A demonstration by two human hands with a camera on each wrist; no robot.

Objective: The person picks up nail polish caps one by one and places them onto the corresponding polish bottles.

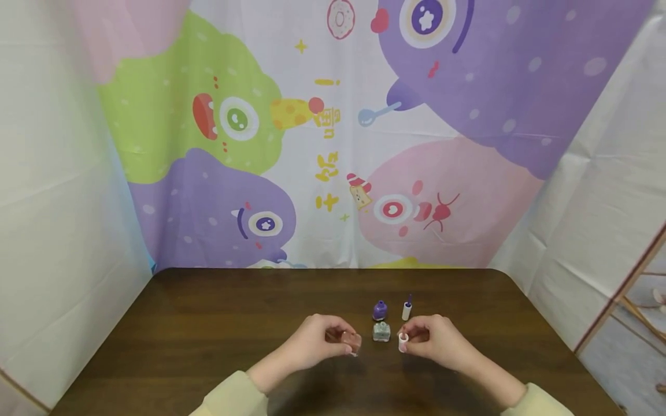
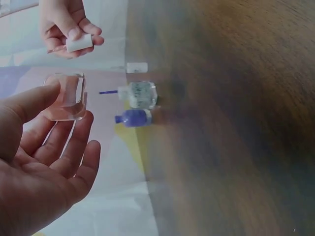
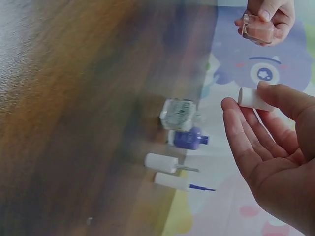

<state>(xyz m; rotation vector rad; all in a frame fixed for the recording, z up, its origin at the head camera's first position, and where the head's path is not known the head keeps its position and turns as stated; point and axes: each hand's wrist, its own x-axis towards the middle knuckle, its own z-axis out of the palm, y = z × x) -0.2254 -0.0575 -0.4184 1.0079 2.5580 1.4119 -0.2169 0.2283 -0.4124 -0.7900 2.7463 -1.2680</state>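
Note:
My left hand point(image 1: 317, 345) pinches a peach-coloured nail polish bottle point(image 2: 73, 98) between thumb and fingertips, just over the table. The thumb covers its upper end. Across from it, my right hand point(image 1: 439, 342) grips a white nail polish cap point(image 3: 253, 98), its brush pointing up. Between the hands stands a square bottle of silvery polish point(image 1: 381, 332), and right behind that an open purple nail polish bottle point(image 1: 380, 311). A white cap with a purple brush point(image 1: 407, 311) stands upright behind my right hand. Beside it, a white cap with a greyish brush point(image 3: 161, 162) shows in the right wrist view.
The dark wooden table point(image 1: 208, 335) stretches out on both sides of the hands. A curtain with cartoon monsters point(image 1: 333, 144) hangs along its far edge. White cloth point(image 1: 67, 190) closes off the left, and a rack point(image 1: 624, 294) stands at the right.

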